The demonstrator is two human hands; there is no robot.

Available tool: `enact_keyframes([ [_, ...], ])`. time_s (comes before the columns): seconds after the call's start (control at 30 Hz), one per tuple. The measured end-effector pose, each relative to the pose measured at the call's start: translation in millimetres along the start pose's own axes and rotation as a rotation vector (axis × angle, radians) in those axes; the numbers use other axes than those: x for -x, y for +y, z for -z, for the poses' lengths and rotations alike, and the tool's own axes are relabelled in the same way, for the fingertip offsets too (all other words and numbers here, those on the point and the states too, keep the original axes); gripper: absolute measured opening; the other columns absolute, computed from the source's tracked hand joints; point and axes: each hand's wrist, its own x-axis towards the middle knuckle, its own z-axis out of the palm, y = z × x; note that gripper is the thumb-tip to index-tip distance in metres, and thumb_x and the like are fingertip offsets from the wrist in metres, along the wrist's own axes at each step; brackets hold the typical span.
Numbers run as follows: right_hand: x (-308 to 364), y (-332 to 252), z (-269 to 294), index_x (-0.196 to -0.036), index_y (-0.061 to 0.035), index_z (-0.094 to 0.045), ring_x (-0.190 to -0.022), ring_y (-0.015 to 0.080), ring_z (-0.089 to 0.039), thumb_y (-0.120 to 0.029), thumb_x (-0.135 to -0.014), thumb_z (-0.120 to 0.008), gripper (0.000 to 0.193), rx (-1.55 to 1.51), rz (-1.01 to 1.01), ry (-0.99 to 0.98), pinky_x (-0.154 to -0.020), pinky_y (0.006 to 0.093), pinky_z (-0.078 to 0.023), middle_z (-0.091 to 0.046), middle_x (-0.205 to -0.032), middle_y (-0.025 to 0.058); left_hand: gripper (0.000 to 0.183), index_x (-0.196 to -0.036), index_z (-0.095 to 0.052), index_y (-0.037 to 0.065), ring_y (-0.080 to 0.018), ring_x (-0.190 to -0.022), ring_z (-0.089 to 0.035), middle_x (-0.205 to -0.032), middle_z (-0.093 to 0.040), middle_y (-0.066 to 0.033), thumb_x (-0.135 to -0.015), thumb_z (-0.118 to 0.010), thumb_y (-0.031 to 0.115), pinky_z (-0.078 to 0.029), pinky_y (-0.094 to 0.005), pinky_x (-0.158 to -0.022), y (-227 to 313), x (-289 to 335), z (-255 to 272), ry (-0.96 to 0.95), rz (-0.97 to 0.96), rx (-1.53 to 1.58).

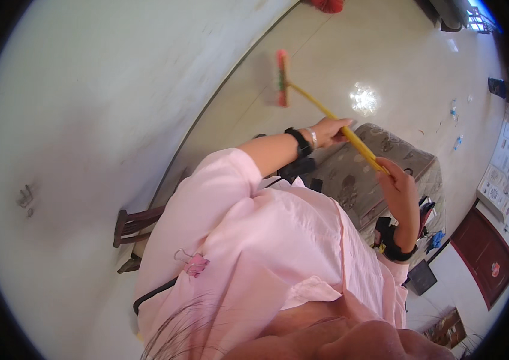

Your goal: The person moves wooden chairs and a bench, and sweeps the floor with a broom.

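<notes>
Pink shirt (278, 240) nearest; left hand (331, 131) and right hand (400, 187) both closed around yellow broom handle (350, 135)

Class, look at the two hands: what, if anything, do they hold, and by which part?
Both hold a broom by its yellow handle: the left hand grips it partway along, the right hand at its upper end.
</notes>
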Motion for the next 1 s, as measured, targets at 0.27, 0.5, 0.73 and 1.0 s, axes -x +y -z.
enact_keyframes([
  [0.27, -60, 88, -58, -0.096, -0.0002, -0.053, -0.052, 0.0094, -0.043, -0.01, -0.073, -0.047, 0.025, -0.227, 0.137, -0.133, -0.049, 0.0227, -0.037, -0.05, -0.061, 0.003, 0.023, -0.074, -0.048, 0.001, -0.0173, -0.055, -0.053, -0.067, -0.052, -0.0096, -0.078, -0.05, 0.023, -0.047, -0.0221, -0.049, -21, -46, 93, 0.134, 0.231, -0.059],
  [0.5, -50, 106, 18, -0.087, -0.0041, -0.057, -0.058, 0.0313, -0.054, -0.014, -0.072, -0.047, 0.021, 0.097, 0.05, 0.055, -0.053, 0.0352, -0.042, -0.054, -0.065, 0.0184, 0.017, -0.073, -0.047, 0.001, -0.0172, -0.054, -0.051, -0.064, -0.051, -0.0091, -0.076, -0.053, 0.016, -0.046, -0.022, -0.048, -56, -127, -12, -0.006, 0.268, -0.011],
  [0.73, -31, 108, 48, -0.091, -0.0076, -0.053, -0.055, 0.0295, -0.054, -0.018, -0.072, -0.05, 0.021, 0.457, 0.141, 0.115, -0.05, 0.0377, -0.042, -0.054, -0.061, 0.0146, 0.014, -0.078, -0.048, 0.001, -0.0162, -0.061, -0.054, -0.068, -0.053, -0.007, -0.076, -0.054, 0.014, -0.048, -0.0244, -0.055, -41, -146, -102, -0.202, 0.128, -0.036],
  [1.0, -55, 101, 110, -0.102, -0.0026, -0.052, -0.047, 0.0069, -0.038, -0.01, -0.075, -0.048, 0.028, -0.298, -0.097, -0.073, -0.044, 0.0214, -0.032, -0.046, -0.057, 0.0013, 0.022, -0.071, -0.05, 0.006, -0.0148, -0.06, -0.052, -0.065, -0.052, -0.0045, -0.075, -0.057, 0.027, -0.044, -0.0229, -0.052, 19, -99, -75, -0.11, 0.149, 0.08],
])
